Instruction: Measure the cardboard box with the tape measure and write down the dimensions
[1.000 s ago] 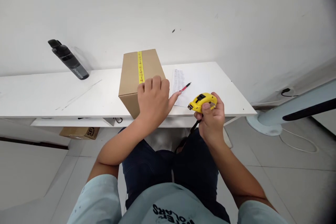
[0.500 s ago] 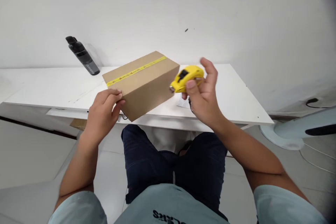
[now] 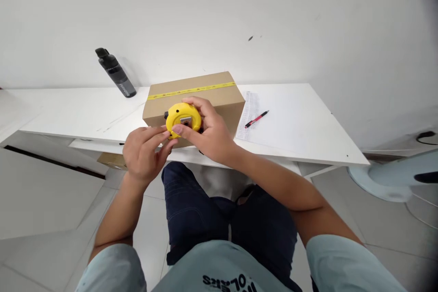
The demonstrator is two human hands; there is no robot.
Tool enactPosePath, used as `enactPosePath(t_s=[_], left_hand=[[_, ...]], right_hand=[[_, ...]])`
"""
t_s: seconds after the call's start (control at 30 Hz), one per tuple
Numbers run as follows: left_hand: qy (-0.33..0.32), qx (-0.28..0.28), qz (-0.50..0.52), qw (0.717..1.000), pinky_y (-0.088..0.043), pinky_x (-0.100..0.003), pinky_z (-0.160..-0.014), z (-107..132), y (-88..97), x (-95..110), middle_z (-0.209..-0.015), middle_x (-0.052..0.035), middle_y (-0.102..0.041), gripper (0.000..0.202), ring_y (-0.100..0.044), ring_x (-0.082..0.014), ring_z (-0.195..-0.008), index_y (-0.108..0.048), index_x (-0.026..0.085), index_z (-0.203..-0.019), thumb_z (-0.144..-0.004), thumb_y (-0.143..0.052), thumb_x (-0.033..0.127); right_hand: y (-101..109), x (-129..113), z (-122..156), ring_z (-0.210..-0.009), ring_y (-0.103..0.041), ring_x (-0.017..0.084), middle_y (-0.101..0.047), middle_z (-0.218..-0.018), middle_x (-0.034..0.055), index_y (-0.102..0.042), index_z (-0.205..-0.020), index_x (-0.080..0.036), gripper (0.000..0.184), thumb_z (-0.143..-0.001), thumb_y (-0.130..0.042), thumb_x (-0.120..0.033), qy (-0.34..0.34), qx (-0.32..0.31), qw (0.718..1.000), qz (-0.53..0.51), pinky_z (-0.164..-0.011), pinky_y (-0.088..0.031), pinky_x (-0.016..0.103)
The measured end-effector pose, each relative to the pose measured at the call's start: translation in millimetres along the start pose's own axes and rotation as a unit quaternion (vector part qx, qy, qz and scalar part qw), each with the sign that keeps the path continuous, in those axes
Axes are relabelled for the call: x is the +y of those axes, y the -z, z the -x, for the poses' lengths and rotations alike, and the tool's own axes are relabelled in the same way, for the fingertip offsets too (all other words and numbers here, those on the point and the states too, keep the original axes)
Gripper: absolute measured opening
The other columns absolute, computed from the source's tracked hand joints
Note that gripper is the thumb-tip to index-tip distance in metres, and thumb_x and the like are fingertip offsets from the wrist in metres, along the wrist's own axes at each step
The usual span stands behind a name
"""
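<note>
A brown cardboard box [image 3: 212,93] with a yellow tape strip along its top lies crosswise on the white table [image 3: 301,132]. My right hand [image 3: 208,130] is wrapped round a yellow tape measure [image 3: 182,118], held against the box's near side. My left hand [image 3: 145,153] is just left of it, its fingertips pinched at the tape measure's left edge; what they grip is too small to make out.
A dark water bottle [image 3: 116,73] stands tilted at the back left of the table. A printed sheet [image 3: 255,116] with a red pen [image 3: 256,119] lies right of the box. A fan base [image 3: 386,178] sits on the floor at right. A cardboard piece lies under the table.
The box has been turned from lengthwise to crosswise. My right hand carried the tape measure from the right to the box's near side, and my left hand came off the box to meet it.
</note>
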State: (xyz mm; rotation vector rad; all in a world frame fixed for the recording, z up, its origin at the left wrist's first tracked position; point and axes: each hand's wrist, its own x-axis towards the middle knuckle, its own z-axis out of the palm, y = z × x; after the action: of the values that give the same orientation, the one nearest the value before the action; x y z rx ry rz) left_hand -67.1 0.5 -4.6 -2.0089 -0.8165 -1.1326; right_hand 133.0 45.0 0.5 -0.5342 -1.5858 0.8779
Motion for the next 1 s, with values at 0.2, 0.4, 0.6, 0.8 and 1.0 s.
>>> enactPosePath(t_s=[0.2,0.4,0.6,0.8,1.0], left_hand=[[0.011,0.001,0.052,0.999,-0.050,-0.038,-0.085,23,-27.1,-21,-0.097,-0.0004,-0.082,0.017,-0.067,-0.0149,-0.070,-0.065,0.026,-0.091,-0.086,-0.080,0.022],[0.145,0.000,-0.141,0.979,-0.048,-0.042,-0.089,33,-18.1,-92,-0.097,-0.0070,-0.081,0.013,-0.068,-0.0198,-0.083,-0.073,0.023,-0.102,-0.094,-0.070,0.032],[0.264,0.019,-0.064,0.962,-0.057,-0.035,-0.081,38,-6.8,-117,-0.095,-0.0050,-0.079,0.024,-0.071,-0.0169,-0.086,-0.079,0.021,-0.101,-0.098,-0.067,0.041],[0.237,-0.019,0.074,0.969,-0.058,-0.037,-0.092,15,-11.3,-82,-0.110,-0.0096,-0.075,0.027,-0.071,-0.0195,-0.105,-0.078,0.017,-0.113,-0.102,-0.062,0.036],[0.202,-0.033,0.090,0.975,-0.058,-0.036,-0.091,6,-15.1,-71,-0.111,-0.0112,-0.073,0.029,-0.069,-0.0176,-0.097,-0.076,0.015,-0.118,-0.099,-0.067,0.034]], right_hand=[[30,-8,13,-0.110,-0.071,0.025,-0.072,-0.127,0.0063,-0.065,-0.131,-0.029,0.055,-0.084,-0.082,-0.053,0.038,0.019,0.994,0.098,-0.101,-0.060,0.044],[127,20,-3,-0.122,-0.068,0.028,-0.065,-0.137,0.0058,-0.061,-0.140,-0.036,0.067,-0.080,-0.085,-0.056,0.081,0.139,0.982,0.100,-0.096,-0.064,0.046],[196,65,-11,-0.116,-0.071,0.028,-0.070,-0.121,0.0050,-0.064,-0.136,-0.035,0.062,-0.081,-0.084,-0.057,0.071,0.201,0.973,0.093,-0.092,-0.066,0.049],[174,70,-10,-0.122,-0.068,0.028,-0.070,-0.129,0.0046,-0.062,-0.142,-0.037,0.063,-0.084,-0.080,-0.056,0.042,0.177,0.978,0.102,-0.098,-0.063,0.052],[165,65,-13,-0.133,-0.063,0.030,-0.068,-0.134,0.0042,-0.058,-0.146,-0.038,0.064,-0.088,-0.076,-0.057,0.039,0.159,0.980,0.115,-0.107,-0.059,0.055]])
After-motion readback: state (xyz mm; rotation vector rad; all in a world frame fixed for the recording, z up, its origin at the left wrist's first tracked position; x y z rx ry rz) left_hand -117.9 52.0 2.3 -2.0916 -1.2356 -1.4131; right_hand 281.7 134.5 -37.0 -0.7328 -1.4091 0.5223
